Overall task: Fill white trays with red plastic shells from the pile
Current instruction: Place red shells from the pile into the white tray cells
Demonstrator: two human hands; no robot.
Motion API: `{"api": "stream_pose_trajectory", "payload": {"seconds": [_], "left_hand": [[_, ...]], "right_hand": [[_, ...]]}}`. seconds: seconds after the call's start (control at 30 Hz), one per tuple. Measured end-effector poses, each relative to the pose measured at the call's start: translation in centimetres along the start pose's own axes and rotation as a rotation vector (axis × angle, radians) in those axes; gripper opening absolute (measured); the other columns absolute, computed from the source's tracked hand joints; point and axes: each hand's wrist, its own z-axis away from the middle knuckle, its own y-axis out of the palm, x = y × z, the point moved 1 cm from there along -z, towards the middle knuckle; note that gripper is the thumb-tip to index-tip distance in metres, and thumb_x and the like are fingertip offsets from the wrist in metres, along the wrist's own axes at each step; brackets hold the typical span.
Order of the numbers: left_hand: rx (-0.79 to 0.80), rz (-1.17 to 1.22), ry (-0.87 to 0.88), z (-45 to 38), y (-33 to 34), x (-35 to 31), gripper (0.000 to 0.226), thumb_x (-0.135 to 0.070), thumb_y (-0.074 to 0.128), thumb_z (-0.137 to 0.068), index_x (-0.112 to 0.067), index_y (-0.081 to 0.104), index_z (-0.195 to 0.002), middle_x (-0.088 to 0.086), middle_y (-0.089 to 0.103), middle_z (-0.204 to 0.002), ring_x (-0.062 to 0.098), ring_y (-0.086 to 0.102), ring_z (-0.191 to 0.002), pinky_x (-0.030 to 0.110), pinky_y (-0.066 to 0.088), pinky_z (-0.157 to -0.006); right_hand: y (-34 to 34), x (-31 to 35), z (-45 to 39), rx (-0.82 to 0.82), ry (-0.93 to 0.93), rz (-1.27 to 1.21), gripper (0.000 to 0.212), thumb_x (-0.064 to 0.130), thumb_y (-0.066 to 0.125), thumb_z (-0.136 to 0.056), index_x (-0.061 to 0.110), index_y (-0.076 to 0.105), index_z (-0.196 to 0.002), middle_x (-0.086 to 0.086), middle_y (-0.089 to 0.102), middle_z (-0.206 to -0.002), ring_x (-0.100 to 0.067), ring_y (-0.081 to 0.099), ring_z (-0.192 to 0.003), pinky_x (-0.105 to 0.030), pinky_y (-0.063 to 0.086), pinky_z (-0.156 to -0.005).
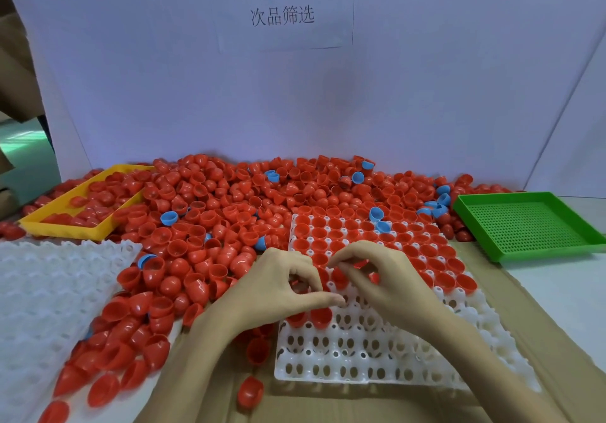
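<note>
A white tray with round pockets lies in front of me; its far rows hold red shells, its near rows stand bare. A big pile of red shells spreads across the table behind and to the left. My left hand hovers over the tray's left part, fingers curled round a red shell. My right hand is beside it over the tray's middle, fingertips pinching another red shell.
A second white tray lies at the left. A yellow tray with red shells sits at the back left, a bare green perforated tray at the right. Several blue shells are mixed into the pile. A white board stands behind.
</note>
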Motion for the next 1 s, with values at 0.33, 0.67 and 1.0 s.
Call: {"api": "stream_pose_trajectory", "payload": {"seconds": [0.33, 0.67, 1.0], "left_hand": [[-0.198, -0.019, -0.095, -0.3, -1.0, 1.3, 0.049, -0.06, 0.059, -0.097, -0.026, 0.077, -0.067, -0.003, 0.067, -0.065, 0.017, 0.062, -0.063, 0.009, 0.043, -0.075], [-0.242, -0.064, -0.087, -0.2, -1.4, 2.0, 0.047, -0.055, 0.06, -0.1, -0.027, 0.076, -0.066, -0.01, 0.065, -0.064, 0.009, 0.061, -0.063, 0.012, 0.045, -0.073], [-0.266, -0.09, -0.067, -0.2, -1.6, 1.8, 0.044, -0.05, 0.062, -0.101, -0.028, 0.075, -0.065, -0.016, 0.063, -0.064, 0.005, 0.061, -0.063, 0.01, 0.043, -0.074]], "right_hand": [[-1.5, -4.1, -8.2, 0.037, 0.174, 0.35, 0.034, 0.012, 0.051, -0.106, 0.018, 0.058, -0.138, -0.004, 0.057, -0.138, -0.021, 0.057, -0.124, -0.033, 0.047, -0.106], [-2.5, -10.0, -16.1, 0.169, 0.33, 0.556, 0.072, -0.012, 0.05, -0.097, 0.033, 0.047, -0.153, -0.013, 0.059, -0.135, -0.024, 0.063, -0.092, -0.026, 0.048, -0.068], [-2.7, -10.6, -16.2, -0.054, 0.318, 0.516, 0.016, 0.011, 0.068, -0.099, 0.01, 0.076, -0.113, -0.015, 0.07, -0.123, -0.031, 0.067, -0.102, -0.033, 0.049, -0.086]]}}
